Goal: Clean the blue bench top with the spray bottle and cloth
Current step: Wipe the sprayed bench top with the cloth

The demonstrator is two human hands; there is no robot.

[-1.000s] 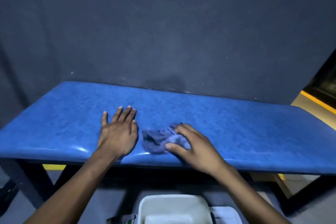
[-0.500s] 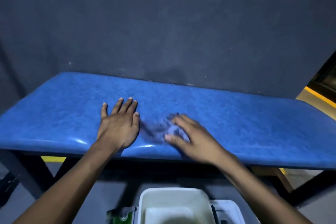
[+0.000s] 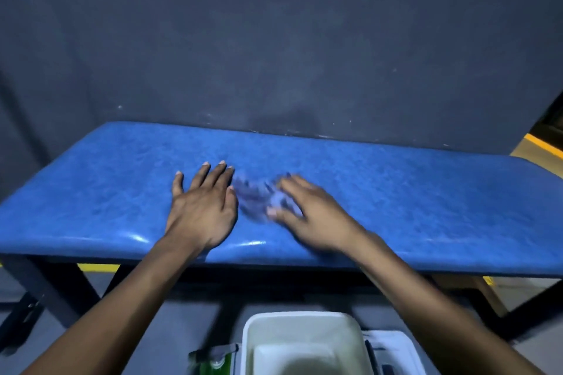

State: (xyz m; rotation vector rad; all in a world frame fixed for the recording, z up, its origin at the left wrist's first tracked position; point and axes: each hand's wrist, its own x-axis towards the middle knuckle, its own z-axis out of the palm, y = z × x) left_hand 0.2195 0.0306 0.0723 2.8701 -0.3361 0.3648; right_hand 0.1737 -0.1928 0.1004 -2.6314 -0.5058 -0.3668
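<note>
Both hands are seen on the blue bench top (image 3: 396, 192), near its front edge and a little left of the middle. On the left, the left hand (image 3: 202, 210) is laid flat, palm down, with the fingers stretched forward and slightly spread; nothing is held in it. Just beside it, the right hand (image 3: 307, 216) is pressed down on a crumpled bluish-purple cloth (image 3: 256, 199), the fingers lying over the cloth's right part and the thumb tucked against its near edge. Hand and cloth are blurred, so the exact grip cannot be told. The cloth is found between the two hands, touching the bench top and close to the little finger of the left hand.

A dark grey wall (image 3: 274, 39) is seen behind the bench, whose padded top is carried on dark legs (image 3: 51, 292). Glossy highlights are shown along the front edge. Below the front edge, on the floor between the forearms, a white tub (image 3: 304, 338) is placed, with a second white container (image 3: 396, 350) at its right. At the tub's left, a green object with a dark top (image 3: 213, 359) is partly visible; whether it is the spray bottle cannot be told.
</note>
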